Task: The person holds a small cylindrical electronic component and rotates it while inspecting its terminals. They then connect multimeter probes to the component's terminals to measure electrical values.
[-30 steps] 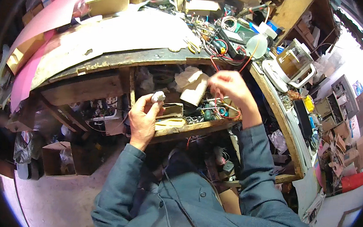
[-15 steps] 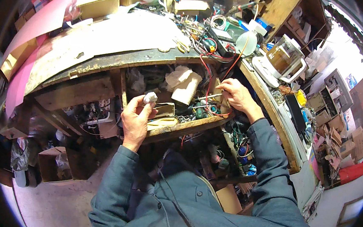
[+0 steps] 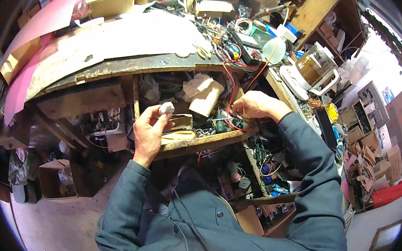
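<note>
White and roughly rounded, a small lump (image 3: 166, 107) sits up at the fingertips of the left hand (image 3: 148, 133), just left of centre in the frame. Thumb and fingers are closed on it from below, leaving its top bare, a grip that seems chosen to keep it in sight and out of the clutter.

Over to the right of centre, the right hand (image 3: 255, 105) is at the far end of the wooden drawer (image 3: 204, 143), fingers curled and pointing down. Whether anything is pinched there, I cannot tell; the tips are too shaded. A red wire (image 3: 234, 85) drops from the worktop (image 3: 168, 61) into the drawer, right beside those fingers.

And look at that drawer, mid-frame, pulled out towards the body, which puts its contents within easy reach! A tan paper-like roll (image 3: 206, 97) leans at the back, a small open box (image 3: 181, 121) sits near the left hand, and a flat yellow item (image 3: 179, 135) lies against the front board, probably tucked there for want of room.

Up top, a broad white sheet (image 3: 137, 38) covers much of the worktop, perhaps as a clean surface. Yellow-handled pliers (image 3: 202, 51) rest by its right end, near the front edge, handy for grabbing. Upper right, a glass jug (image 3: 313, 67) stands clear of the tangled leads.
</note>
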`<state>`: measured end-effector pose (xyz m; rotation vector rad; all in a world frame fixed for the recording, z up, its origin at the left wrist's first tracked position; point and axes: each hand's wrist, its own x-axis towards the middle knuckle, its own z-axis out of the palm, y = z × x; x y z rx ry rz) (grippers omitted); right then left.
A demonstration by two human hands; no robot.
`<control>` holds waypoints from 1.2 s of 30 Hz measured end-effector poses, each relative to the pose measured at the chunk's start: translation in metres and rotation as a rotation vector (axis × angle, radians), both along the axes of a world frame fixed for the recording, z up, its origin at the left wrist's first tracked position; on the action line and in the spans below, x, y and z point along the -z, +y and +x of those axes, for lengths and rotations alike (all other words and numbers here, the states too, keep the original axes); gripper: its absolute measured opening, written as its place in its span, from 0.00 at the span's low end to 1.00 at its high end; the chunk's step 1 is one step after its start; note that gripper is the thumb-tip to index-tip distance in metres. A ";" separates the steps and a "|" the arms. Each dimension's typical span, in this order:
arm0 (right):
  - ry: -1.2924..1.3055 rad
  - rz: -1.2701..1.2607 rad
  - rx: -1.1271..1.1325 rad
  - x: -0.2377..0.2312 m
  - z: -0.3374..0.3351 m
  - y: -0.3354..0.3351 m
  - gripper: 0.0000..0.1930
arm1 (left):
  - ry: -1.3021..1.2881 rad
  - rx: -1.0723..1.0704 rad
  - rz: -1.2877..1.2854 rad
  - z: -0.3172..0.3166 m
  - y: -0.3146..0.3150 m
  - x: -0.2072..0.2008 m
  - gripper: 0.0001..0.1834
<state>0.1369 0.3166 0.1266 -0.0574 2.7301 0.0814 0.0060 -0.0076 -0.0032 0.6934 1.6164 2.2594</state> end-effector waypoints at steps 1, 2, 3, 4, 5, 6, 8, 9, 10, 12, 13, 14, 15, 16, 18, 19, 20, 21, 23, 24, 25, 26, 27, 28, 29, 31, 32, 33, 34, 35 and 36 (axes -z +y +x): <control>0.007 0.046 -0.015 0.002 0.000 0.006 0.18 | 0.004 0.000 -0.004 0.000 -0.001 0.001 0.12; 0.058 0.097 -0.102 0.009 0.003 0.013 0.18 | 0.008 0.005 -0.006 -0.001 -0.001 0.001 0.12; 0.110 0.146 -0.191 0.018 0.007 0.019 0.17 | 0.013 0.009 -0.008 -0.002 -0.001 0.002 0.12; 0.160 0.200 -0.281 0.022 0.008 0.019 0.16 | 0.005 0.011 -0.008 -0.003 0.000 0.001 0.12; 0.146 0.197 -0.301 0.026 0.012 0.018 0.15 | -0.003 0.012 -0.009 -0.003 -0.001 0.001 0.12; 0.169 0.183 -0.344 0.032 0.015 0.017 0.13 | -0.011 0.013 -0.009 -0.003 -0.001 0.001 0.12; 0.145 0.242 -0.401 0.038 0.018 0.014 0.12 | -0.020 0.017 0.000 -0.002 0.001 0.001 0.12; 0.112 0.282 -0.370 0.039 0.018 0.014 0.11 | -0.025 0.021 0.006 -0.002 0.002 0.001 0.11; 0.146 0.277 -0.401 0.041 0.017 0.016 0.11 | 0.000 0.018 0.000 -0.004 0.002 0.000 0.11; 0.233 0.186 -0.410 0.041 0.020 0.020 0.10 | -0.031 0.022 -0.005 -0.003 0.000 0.000 0.12; 0.286 0.099 -0.396 0.040 0.023 0.019 0.10 | -0.047 0.020 -0.005 -0.003 -0.001 0.000 0.12; 0.338 0.012 -0.380 0.041 0.024 0.017 0.10 | -0.047 0.014 -0.007 -0.002 -0.001 0.000 0.12; 0.398 -0.108 -0.299 0.042 0.024 0.016 0.10 | -0.038 0.011 -0.006 -0.003 -0.001 -0.001 0.12; 0.458 -0.229 -0.212 0.042 0.025 0.014 0.10 | -0.030 0.012 -0.006 -0.002 -0.001 -0.001 0.12; 0.560 -0.474 -0.041 0.046 0.027 0.009 0.08 | -0.023 0.016 -0.003 -0.002 0.000 0.000 0.12; 0.608 -0.599 0.043 0.047 0.027 0.005 0.07 | -0.021 0.018 -0.001 -0.003 0.000 0.001 0.12; 0.611 -0.795 0.188 0.049 0.029 0.003 0.08 | -0.020 0.021 0.002 -0.003 0.001 0.001 0.11; 0.609 -0.989 0.335 0.049 0.030 0.002 0.10 | -0.013 0.021 -0.003 -0.003 0.001 -0.001 0.11; 0.603 -1.184 0.514 0.037 0.027 -0.017 0.12 | 0.000 0.017 -0.020 -0.001 -0.001 -0.002 0.11; 0.608 -1.249 0.567 0.035 0.027 -0.024 0.11 | 0.003 0.019 -0.022 -0.001 -0.001 -0.002 0.12; 0.614 -1.318 0.618 0.033 0.026 -0.032 0.11 | 0.009 0.020 -0.025 -0.001 -0.001 -0.001 0.12; 0.632 -1.345 0.659 0.038 0.023 -0.036 0.11 | 0.014 0.019 -0.029 -0.002 -0.001 0.000 0.12; 0.649 -1.373 0.700 0.046 0.019 -0.040 0.11 | 0.011 0.016 -0.028 -0.001 -0.001 0.000 0.12; 0.678 -1.403 0.743 0.056 0.015 -0.045 0.12 | 0.010 0.016 -0.025 -0.001 -0.001 -0.001 0.12; 0.672 -1.344 0.745 0.064 0.010 -0.049 0.12 | 0.007 0.012 -0.025 -0.001 -0.001 -0.001 0.12; 0.658 -1.233 0.711 0.080 0.002 -0.064 0.12 | 0.016 0.008 0.000 -0.002 0.000 0.003 0.12; 0.650 -1.207 0.674 0.093 -0.003 -0.069 0.11 | 0.021 0.008 0.012 -0.003 0.002 0.005 0.12; 0.596 -1.244 0.663 0.102 -0.006 -0.071 0.10 | 0.023 0.005 0.008 -0.003 0.003 0.006 0.12; 0.563 -1.039 0.557 0.106 -0.010 -0.072 0.11 | 0.024 -0.001 0.002 -0.003 0.003 0.006 0.12; 0.530 -0.835 0.451 0.109 -0.013 -0.073 0.11 | 0.024 -0.007 -0.003 -0.003 0.002 0.006 0.12; 0.456 -0.825 0.394 0.111 -0.015 -0.071 0.13 | 0.017 0.002 -0.018 -0.004 0.001 0.006 0.13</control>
